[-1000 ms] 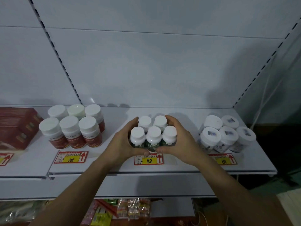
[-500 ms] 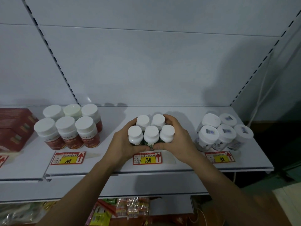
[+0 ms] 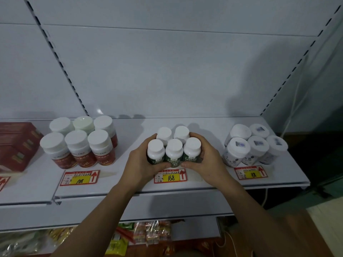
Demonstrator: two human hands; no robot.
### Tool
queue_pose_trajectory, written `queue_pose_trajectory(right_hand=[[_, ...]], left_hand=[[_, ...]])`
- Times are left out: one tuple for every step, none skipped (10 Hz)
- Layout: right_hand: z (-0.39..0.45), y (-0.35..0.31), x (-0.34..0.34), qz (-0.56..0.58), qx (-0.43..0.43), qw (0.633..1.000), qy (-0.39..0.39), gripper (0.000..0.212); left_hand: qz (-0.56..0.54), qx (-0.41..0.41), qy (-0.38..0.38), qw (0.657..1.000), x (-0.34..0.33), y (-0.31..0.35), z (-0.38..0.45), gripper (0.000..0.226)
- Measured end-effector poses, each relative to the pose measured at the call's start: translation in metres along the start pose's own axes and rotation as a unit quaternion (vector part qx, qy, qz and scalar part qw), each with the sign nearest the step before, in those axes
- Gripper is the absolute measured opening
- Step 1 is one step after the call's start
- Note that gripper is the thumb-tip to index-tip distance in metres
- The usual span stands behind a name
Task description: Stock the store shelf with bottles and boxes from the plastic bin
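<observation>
White-capped green bottles (image 3: 174,151), 5 in a cluster, sit pressed between my left hand (image 3: 141,164) and right hand (image 3: 207,160) on the shelf (image 3: 213,182), seemingly resting there.

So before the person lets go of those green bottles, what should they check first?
1. Both hands, left hand and right hand, cupped around the cluster of five white-capped green-labelled bottles: ok.
2. Bottles upright: ok.
3. Cluster behind the red-and-yellow 168 price tag: ok.
4. Clear of the white-capped red-labelled bottles and pale-labelled white jars: ok.
5. Bottle bases flat on the white metal shelf: cannot tell.
</observation>
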State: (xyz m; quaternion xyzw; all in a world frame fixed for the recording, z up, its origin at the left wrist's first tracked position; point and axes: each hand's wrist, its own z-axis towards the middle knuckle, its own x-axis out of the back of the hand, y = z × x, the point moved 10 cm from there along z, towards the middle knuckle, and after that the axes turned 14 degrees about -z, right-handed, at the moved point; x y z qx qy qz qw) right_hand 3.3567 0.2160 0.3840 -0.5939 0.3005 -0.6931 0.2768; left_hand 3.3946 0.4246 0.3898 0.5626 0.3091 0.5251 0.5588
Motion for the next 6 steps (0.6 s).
queue_pose_trajectory(right_hand=[[-0.001,0.000,-0.001,0.009,-0.004,1.000,0.012,0.088],[-0.002,0.001,-0.003,0.016,-0.007,1.000,0.007,0.089],[-0.003,-0.001,-0.002,0.019,-0.011,1.000,0.010,0.092],[-0.005,-0.010,0.001,0.012,-0.014,1.000,0.014,0.100],[-0.005,-0.023,0.012,-0.002,0.004,1.000,0.027,0.106],[-0.003,-0.033,0.021,0.000,0.025,0.999,0.027,0.105]], left_hand=[[-0.003,-0.008,-0.004,1.000,-0.001,-0.001,0.000,0.094],[-0.004,-0.004,-0.005,1.000,0.000,0.002,0.001,0.093],[-0.016,0.003,-0.006,1.000,0.000,0.004,0.001,0.094],[-0.028,0.025,-0.009,0.999,-0.001,0.002,0.000,0.108],[-0.034,0.034,-0.013,0.999,0.004,0.007,-0.002,0.121],[-0.016,0.015,-0.005,1.000,0.014,0.017,-0.005,0.117]])
